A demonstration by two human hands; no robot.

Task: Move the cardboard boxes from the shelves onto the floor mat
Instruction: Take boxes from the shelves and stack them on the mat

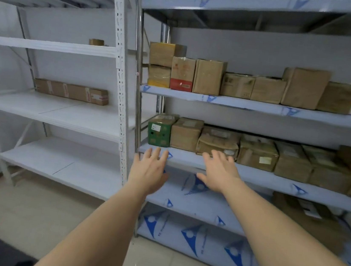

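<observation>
well, at far left a white rack [45, 113] carries one long flat box [71, 91] on its middle shelf. the left hand [149, 169] reaches forward with fingers spread, holding nothing, just below a green box [159, 132] at the left end of the blue rack's lower shelf [253, 176]. the right hand [220, 172], also flat and empty, sits in front of a creased brown box [218, 141]. more brown boxes [265, 86] line the shelf above.
</observation>
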